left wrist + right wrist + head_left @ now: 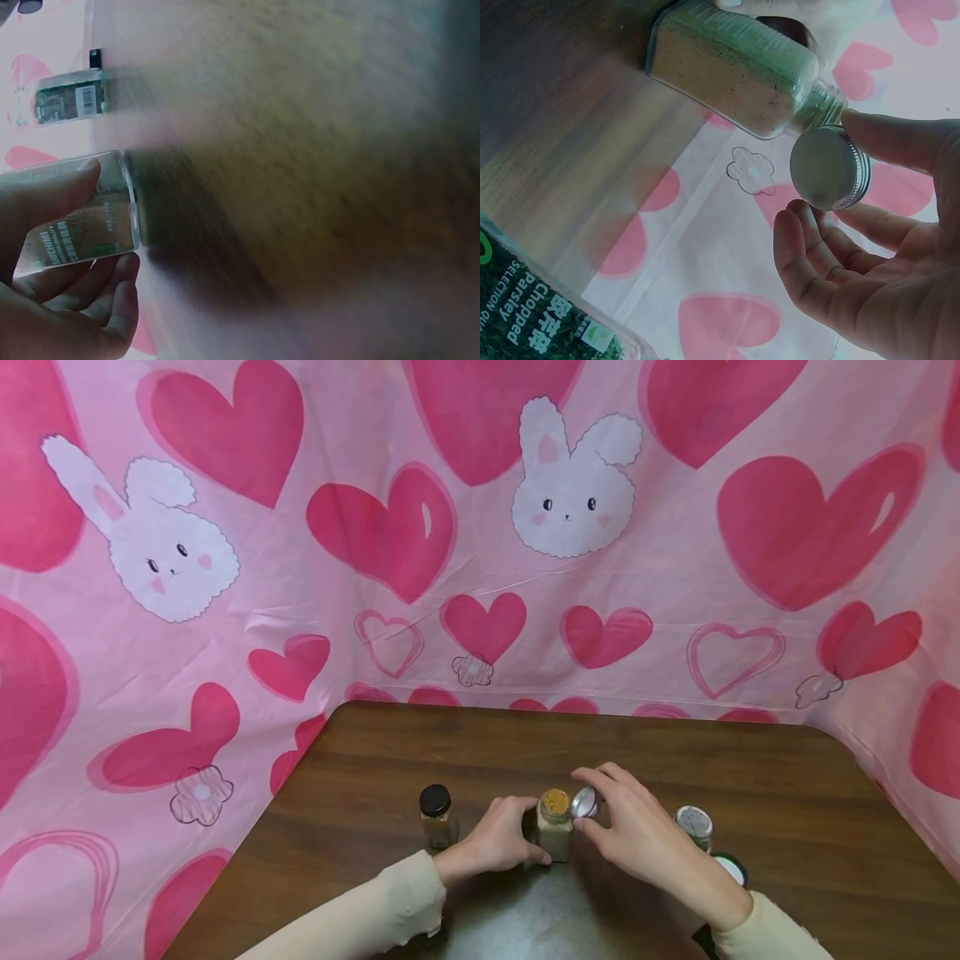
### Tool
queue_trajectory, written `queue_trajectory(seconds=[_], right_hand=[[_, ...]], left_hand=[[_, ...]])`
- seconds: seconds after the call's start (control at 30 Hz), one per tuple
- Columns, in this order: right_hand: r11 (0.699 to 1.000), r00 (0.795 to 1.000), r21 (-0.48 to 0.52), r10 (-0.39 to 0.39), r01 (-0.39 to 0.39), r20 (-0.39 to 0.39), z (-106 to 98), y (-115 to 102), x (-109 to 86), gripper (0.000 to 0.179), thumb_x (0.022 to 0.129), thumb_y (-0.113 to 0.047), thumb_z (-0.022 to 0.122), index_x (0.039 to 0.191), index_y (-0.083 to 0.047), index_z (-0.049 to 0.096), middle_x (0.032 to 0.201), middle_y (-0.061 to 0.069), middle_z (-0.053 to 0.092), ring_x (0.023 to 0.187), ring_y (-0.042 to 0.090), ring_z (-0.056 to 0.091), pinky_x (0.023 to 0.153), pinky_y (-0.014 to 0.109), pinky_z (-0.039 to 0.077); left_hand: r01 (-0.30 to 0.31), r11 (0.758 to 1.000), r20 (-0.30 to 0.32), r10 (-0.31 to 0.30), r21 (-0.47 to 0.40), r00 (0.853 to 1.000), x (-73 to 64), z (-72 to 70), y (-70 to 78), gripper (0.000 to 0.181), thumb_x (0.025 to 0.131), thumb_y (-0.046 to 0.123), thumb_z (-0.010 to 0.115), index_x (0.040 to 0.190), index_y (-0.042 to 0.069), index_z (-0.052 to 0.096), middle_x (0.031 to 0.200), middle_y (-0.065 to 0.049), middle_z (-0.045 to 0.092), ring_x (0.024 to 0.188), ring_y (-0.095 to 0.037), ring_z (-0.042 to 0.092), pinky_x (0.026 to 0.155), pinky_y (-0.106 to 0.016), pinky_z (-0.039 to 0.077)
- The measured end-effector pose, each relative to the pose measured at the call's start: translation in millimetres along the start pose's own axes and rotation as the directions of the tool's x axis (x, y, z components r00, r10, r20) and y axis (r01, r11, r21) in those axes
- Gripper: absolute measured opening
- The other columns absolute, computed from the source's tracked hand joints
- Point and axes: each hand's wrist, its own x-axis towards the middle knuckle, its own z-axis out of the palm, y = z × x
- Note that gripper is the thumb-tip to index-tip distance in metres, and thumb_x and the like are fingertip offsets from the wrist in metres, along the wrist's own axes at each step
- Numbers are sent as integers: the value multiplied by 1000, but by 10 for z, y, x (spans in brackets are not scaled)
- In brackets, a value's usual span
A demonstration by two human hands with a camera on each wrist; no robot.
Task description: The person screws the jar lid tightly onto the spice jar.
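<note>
A square clear spice jar stands uncapped on the table, and yellow-brown powder shows at its mouth. My left hand grips it from the left, thumb on one side and fingers on the other, as the left wrist view also shows. Just right of the mouth, my right hand pinches a silver screw lid between thumb and fingers. In the head view the lid is tilted, its hollow inside facing up and toward the jar. The right wrist view shows its flat top close to the jar's threaded neck.
A black-capped spice jar stands left of my left hand. Beyond my right forearm are a chopped parsley jar with a perforated top and a round white disc with a dark rim. Pink heart-patterned cloth hangs behind the wooden table.
</note>
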Motion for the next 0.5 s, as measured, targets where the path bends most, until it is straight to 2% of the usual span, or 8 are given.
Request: queue_trajectory(seconds=[0.5], right_hand=[[1000,1000,21,-12,12,5,15,9,36,54,82,-10,91,131,-6,69,108,-1,64,97,16,62,78,40,55]], left_hand=[[1,1000,3,-1,-3,1000,-1,-7,6,50,71,15,101,113,12,73,97,12,71,89,-3,64,81,-25,53]])
